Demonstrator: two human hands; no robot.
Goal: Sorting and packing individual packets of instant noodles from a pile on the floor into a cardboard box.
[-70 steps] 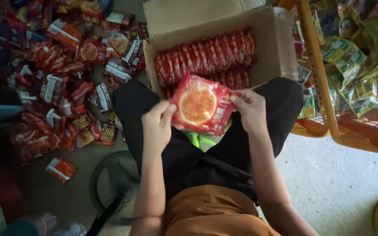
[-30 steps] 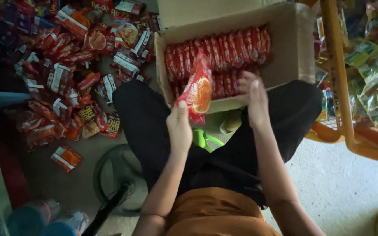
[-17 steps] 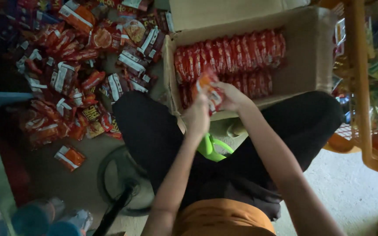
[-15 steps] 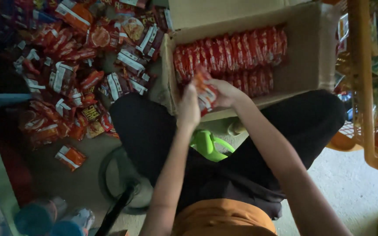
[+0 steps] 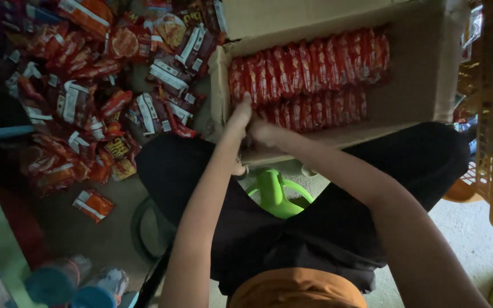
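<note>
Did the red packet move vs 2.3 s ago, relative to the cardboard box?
Yes. Earlier it was held flat over the lap, short of the cardboard box; now both hands are inside its near-left corner against the red packets, the packet itself hidden.

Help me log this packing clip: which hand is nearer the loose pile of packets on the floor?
Left. The left hand is at the box's near-left corner beside the pile; the right hand sits just farther inside.

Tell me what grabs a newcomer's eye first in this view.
The open cardboard box at top centre, packed with upright rows of red packets. Both hands, left hand and right hand, meet at its near left corner. A loose heap of packets covers the floor at upper left.
</note>
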